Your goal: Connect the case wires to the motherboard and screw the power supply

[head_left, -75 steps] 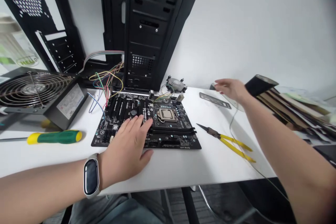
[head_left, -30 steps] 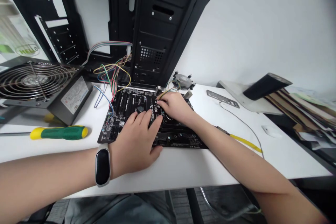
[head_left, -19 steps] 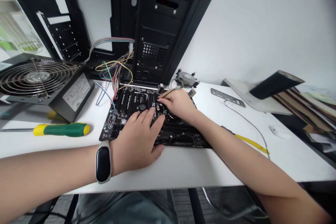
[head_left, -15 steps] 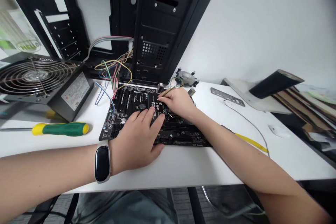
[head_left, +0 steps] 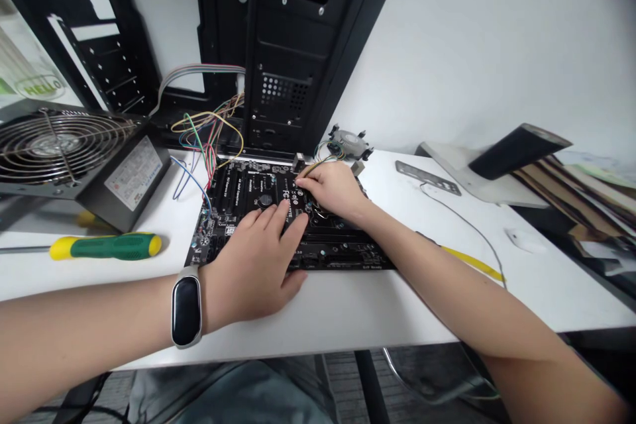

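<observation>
A black motherboard [head_left: 342, 258] lies flat on the white table, partly covered by both hands. My left hand [head_left: 256, 265] rests on its left and front part, fingers spread and pressing nothing but the board. Over the board's rear middle, my right hand [head_left: 332, 192] is closed in a pinch on the thin fan cable [head_left: 311, 169]. That cable loops back to the cooling fan [head_left: 349, 142] behind the board. The cable's end at my fingertips is too small to make out. Thin coloured wires [head_left: 209, 146] run from the case to the board's left edge.
Behind the board stands a black computer case [head_left: 298, 46]. A power supply [head_left: 124, 175] sits at left, with a green and yellow screwdriver [head_left: 114, 246] before it. To the right lie an I/O shield [head_left: 428, 177], a yellow-handled tool [head_left: 474, 264] and stacked folders [head_left: 561, 205].
The whole view has shifted slightly, so everything sits a little further left. Both hands keep their places on the board, the right one still pinching the fan cable.
</observation>
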The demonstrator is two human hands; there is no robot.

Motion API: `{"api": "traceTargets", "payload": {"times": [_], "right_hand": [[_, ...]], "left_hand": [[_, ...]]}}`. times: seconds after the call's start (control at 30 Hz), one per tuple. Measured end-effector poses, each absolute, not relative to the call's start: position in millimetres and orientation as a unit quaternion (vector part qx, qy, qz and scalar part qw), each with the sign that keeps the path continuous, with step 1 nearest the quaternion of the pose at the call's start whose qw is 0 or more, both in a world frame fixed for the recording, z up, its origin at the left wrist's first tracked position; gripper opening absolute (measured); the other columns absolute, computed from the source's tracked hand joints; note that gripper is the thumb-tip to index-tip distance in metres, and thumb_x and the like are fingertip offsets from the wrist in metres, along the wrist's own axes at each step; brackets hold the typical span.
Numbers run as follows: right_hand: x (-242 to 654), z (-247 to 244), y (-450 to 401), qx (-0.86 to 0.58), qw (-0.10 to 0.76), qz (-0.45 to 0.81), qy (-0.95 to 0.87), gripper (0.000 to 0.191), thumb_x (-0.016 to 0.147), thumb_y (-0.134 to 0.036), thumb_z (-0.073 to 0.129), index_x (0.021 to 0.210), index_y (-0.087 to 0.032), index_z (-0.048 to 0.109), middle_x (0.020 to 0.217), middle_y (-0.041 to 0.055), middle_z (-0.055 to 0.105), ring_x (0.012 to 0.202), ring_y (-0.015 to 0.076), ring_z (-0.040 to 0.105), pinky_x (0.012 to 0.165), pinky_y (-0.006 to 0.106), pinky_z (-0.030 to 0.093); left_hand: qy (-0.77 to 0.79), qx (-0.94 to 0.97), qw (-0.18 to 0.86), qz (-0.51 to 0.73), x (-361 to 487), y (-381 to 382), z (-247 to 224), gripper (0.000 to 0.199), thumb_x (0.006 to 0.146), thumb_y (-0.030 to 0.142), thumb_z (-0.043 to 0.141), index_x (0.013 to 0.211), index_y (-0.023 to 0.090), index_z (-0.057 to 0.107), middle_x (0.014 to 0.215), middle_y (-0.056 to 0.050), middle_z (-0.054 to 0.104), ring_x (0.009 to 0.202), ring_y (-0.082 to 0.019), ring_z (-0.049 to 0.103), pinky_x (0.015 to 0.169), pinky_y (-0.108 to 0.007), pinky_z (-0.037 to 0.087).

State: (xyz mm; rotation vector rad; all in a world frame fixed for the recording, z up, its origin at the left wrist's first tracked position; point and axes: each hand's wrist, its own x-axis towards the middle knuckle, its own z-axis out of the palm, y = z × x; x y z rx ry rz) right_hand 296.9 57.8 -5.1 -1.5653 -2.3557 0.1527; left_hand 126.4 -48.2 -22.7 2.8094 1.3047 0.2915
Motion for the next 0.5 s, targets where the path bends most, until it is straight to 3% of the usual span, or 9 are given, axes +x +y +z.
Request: {"api": "traceTargets", "payload": {"times": [0.5], "right_hand": [[296.4, -6.1, 62.1, -0.547, 0.115, 0.001, -0.829, 0.022, 0.089, -0.026, 0.054, 0.087, -0.016, 0.074, 0.099, 0.0047, 0.074, 0.094, 0.0222, 0.066, 0.083, 0.033, 0.045]], "left_hand": [[0.419, 0.903, 0.017, 0.094, 126.5, -47.6, -22.8, 0.067, 0.086, 0.044, 0.047, 0.14, 0.006, 0.036, 0.145, -0.028, 0.035, 0.132, -0.039, 0.039, 0.104, -0.051, 0.034]]}}
